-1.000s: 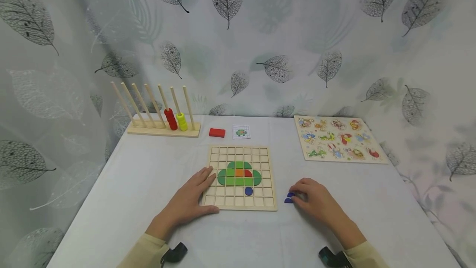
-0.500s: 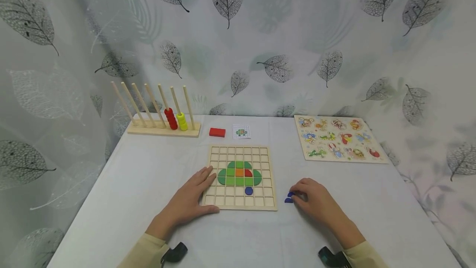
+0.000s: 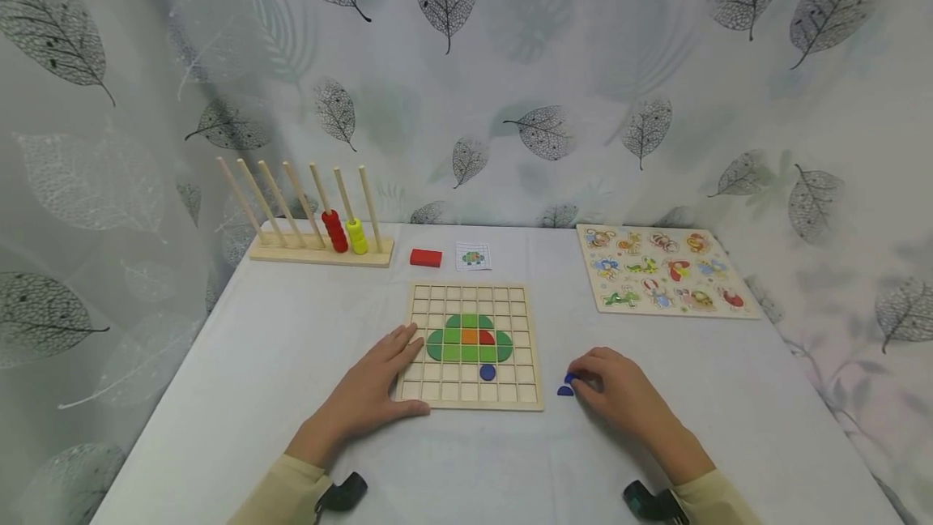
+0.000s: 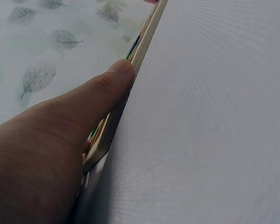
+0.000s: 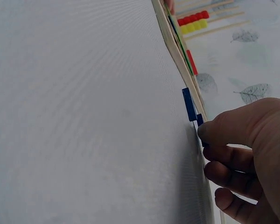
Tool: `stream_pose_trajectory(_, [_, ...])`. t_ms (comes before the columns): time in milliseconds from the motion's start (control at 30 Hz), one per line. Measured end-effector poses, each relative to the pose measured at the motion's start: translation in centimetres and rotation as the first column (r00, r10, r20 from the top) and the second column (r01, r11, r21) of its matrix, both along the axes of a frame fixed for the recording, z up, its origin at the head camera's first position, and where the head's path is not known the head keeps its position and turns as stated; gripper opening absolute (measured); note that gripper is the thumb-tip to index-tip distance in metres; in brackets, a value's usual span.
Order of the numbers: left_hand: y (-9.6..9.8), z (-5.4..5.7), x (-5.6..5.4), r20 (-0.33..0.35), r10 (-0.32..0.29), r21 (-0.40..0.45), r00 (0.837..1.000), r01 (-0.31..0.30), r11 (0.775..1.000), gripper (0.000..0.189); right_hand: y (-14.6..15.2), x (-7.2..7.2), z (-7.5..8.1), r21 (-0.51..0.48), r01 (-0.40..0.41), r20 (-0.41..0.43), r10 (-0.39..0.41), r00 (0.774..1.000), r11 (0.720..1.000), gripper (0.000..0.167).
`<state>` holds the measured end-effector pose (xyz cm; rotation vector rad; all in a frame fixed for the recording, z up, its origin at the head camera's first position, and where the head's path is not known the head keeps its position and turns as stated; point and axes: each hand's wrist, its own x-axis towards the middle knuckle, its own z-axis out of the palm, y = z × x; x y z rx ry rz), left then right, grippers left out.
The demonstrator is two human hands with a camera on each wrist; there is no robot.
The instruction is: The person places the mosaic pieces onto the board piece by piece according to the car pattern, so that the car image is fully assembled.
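Note:
A square wooden grid board (image 3: 466, 397) lies on the white table. Green, orange and red pieces (image 3: 470, 339) form a rounded shape on it, with a blue circle (image 3: 487, 373) just below. My left hand (image 3: 368, 383) rests at the board's left side, fingers extended over the edge; its thumb (image 4: 102, 88) lies along the near edge. To the right of the board, my right hand (image 3: 619, 391) pinches a blue half-round piece (image 3: 570, 377) between thumb and fingers, partly hidden by the fingertips. A second blue half-round piece (image 3: 564, 390) lies beside it on the table.
Behind the board are a red block (image 3: 426, 258) and a small pattern card (image 3: 474, 256). A wooden peg stand (image 3: 321, 253) with red and yellow beads is at back left. An insect picture puzzle (image 3: 663, 272) lies at back right. A leaf-patterned curtain (image 3: 466, 104) hangs behind.

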<state>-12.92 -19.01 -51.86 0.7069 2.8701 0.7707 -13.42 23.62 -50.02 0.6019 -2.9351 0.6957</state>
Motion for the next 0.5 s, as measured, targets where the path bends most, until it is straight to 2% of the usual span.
stream_pose_trajectory(500, [0.12, 0.22, 0.09, 0.013, 0.005, 0.004, 1.000, -0.005, 1.000, 0.109, -0.03, 0.04, 0.19, -0.005, 0.010, -0.013, -0.010, 1.000, 1.000, 0.019])
